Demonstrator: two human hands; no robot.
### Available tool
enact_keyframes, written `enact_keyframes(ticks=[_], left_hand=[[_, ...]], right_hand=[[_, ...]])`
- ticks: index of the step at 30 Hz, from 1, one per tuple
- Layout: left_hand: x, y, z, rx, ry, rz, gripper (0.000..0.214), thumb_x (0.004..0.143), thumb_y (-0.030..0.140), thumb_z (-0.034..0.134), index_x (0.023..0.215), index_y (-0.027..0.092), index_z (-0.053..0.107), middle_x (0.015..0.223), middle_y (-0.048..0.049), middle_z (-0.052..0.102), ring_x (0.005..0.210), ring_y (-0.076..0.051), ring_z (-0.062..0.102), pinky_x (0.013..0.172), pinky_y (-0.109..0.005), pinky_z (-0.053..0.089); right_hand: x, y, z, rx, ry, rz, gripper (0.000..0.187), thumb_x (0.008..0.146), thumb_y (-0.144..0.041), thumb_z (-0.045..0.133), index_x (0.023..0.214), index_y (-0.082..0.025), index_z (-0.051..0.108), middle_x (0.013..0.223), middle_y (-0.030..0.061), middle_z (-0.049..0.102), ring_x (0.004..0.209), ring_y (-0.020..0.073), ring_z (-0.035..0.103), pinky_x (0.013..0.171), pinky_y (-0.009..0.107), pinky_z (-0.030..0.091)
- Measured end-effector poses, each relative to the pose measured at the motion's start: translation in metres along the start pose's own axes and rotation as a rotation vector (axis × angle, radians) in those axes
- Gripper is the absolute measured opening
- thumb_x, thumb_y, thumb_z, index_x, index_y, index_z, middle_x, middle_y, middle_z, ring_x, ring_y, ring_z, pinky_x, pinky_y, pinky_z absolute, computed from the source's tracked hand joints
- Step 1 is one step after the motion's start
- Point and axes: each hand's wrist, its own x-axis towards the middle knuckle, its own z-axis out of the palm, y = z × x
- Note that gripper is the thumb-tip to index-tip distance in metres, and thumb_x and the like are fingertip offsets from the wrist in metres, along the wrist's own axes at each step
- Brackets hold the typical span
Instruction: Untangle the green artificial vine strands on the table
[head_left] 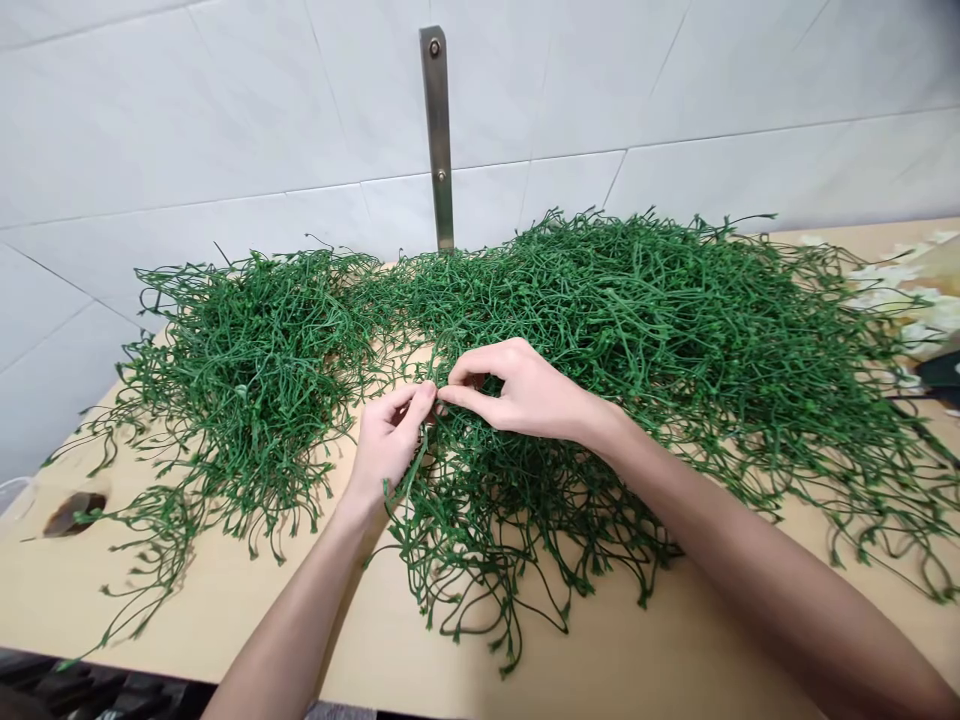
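My left hand (390, 430) is closed in a pinch, with a thin green artificial stem (421, 452) running down from its fingertips. Close beside it, my right hand (517, 392) pinches thumb to forefinger; the two hands' fingertips nearly meet. What sits between the right fingertips is too small to make out. Around and behind both hands spreads a large heap of green plastic stems (645, 310) with small forked ends. A second heap of the same stems (255, 370) lies to the left. Under my right wrist more stems (510, 530) hang toward the table's front.
The wooden table (247, 620) stands against a white tiled wall (187, 120). A metal bracket (438, 130) is bolted upright to the wall. White artificial flowers (922, 300) lie at the far right. A dark hole (73, 514) shows at the table's left.
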Motion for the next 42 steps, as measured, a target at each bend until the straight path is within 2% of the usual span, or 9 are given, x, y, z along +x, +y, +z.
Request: enact_keyframes(ticks=[8,12,16,21,26,29,32,38,42], left_hand=[[0.000,0.000,-0.001,0.132,-0.038,0.112,0.034,0.089,0.043,0.052,0.066,0.017,0.052,0.060,0.0031,0.043,0.057,-0.011,0.037,0.054,-0.025,0.031],[-0.002,-0.002,0.000,0.133,-0.081,0.057,0.036,0.090,0.046,0.049,0.066,0.019,0.045,0.060,0.0041,0.037,0.056,-0.011,0.032,0.052,-0.025,0.026],[-0.004,-0.007,0.001,0.148,-0.115,0.099,0.036,0.093,0.041,0.046,0.065,0.019,0.040,0.062,0.0039,0.034,0.059,-0.011,0.031,0.056,-0.026,0.027],[-0.001,-0.011,-0.002,-0.009,-0.302,0.038,0.044,0.089,0.055,0.048,0.064,0.019,0.041,0.064,0.0031,0.035,0.062,-0.012,0.033,0.059,-0.026,0.030],[0.000,-0.010,-0.006,-0.332,-0.385,-0.057,0.042,0.085,0.055,0.056,0.068,0.018,0.051,0.066,0.0009,0.049,0.063,-0.012,0.044,0.061,-0.026,0.037],[0.001,-0.009,-0.007,-0.441,-0.293,-0.069,0.036,0.085,0.048,0.060,0.067,0.017,0.056,0.066,-0.0006,0.054,0.065,-0.013,0.050,0.065,-0.026,0.041],[0.003,-0.009,-0.008,-0.400,-0.149,-0.103,0.034,0.082,0.047,0.064,0.067,0.017,0.062,0.062,-0.0004,0.056,0.060,-0.012,0.050,0.060,-0.025,0.041],[0.006,-0.013,-0.007,-0.333,-0.003,-0.096,0.032,0.072,0.047,0.074,0.075,0.016,0.068,0.062,0.0008,0.063,0.055,-0.009,0.053,0.055,-0.021,0.042],[0.006,-0.014,-0.005,-0.414,0.028,-0.120,0.033,0.065,0.044,0.081,0.071,0.016,0.064,0.058,0.0033,0.061,0.051,-0.007,0.052,0.054,-0.019,0.043]], right_hand=[[-0.001,-0.008,0.006,-0.217,-0.012,-0.045,0.023,0.089,-0.020,0.050,0.081,-0.011,0.070,0.081,0.0084,0.069,0.075,0.0159,0.058,0.073,0.028,0.043],[-0.001,-0.010,0.009,-0.260,-0.035,-0.026,0.024,0.089,-0.018,0.047,0.082,-0.010,0.069,0.079,0.0084,0.067,0.075,0.0167,0.057,0.071,0.029,0.043],[-0.002,-0.008,0.013,-0.319,-0.014,-0.064,0.026,0.088,-0.019,0.046,0.072,-0.012,0.066,0.069,0.0068,0.063,0.068,0.0155,0.052,0.070,0.030,0.040],[-0.004,-0.005,0.022,-0.322,0.102,-0.144,0.028,0.080,-0.016,0.047,0.052,-0.016,0.051,0.051,0.0004,0.048,0.054,0.0116,0.039,0.059,0.028,0.036],[-0.004,0.003,0.020,-0.256,0.136,-0.257,0.028,0.079,-0.005,0.042,0.059,-0.016,0.058,0.056,0.0018,0.055,0.058,0.0124,0.047,0.060,0.026,0.039],[-0.003,0.007,0.010,-0.238,0.174,-0.215,0.027,0.080,-0.005,0.042,0.076,-0.015,0.067,0.074,0.0059,0.067,0.071,0.0159,0.058,0.070,0.028,0.045],[-0.002,0.001,0.000,-0.178,0.221,-0.096,0.021,0.082,-0.012,0.048,0.084,-0.014,0.069,0.084,0.0075,0.070,0.078,0.0175,0.062,0.076,0.030,0.047],[0.001,-0.019,0.001,0.104,-0.003,0.080,0.016,0.084,-0.020,0.057,0.075,-0.015,0.069,0.075,0.0009,0.071,0.067,0.0109,0.060,0.069,0.023,0.045],[0.002,-0.019,0.007,0.178,-0.051,0.164,0.016,0.083,-0.022,0.058,0.075,-0.014,0.068,0.071,0.0006,0.067,0.065,0.0100,0.056,0.066,0.023,0.043]])
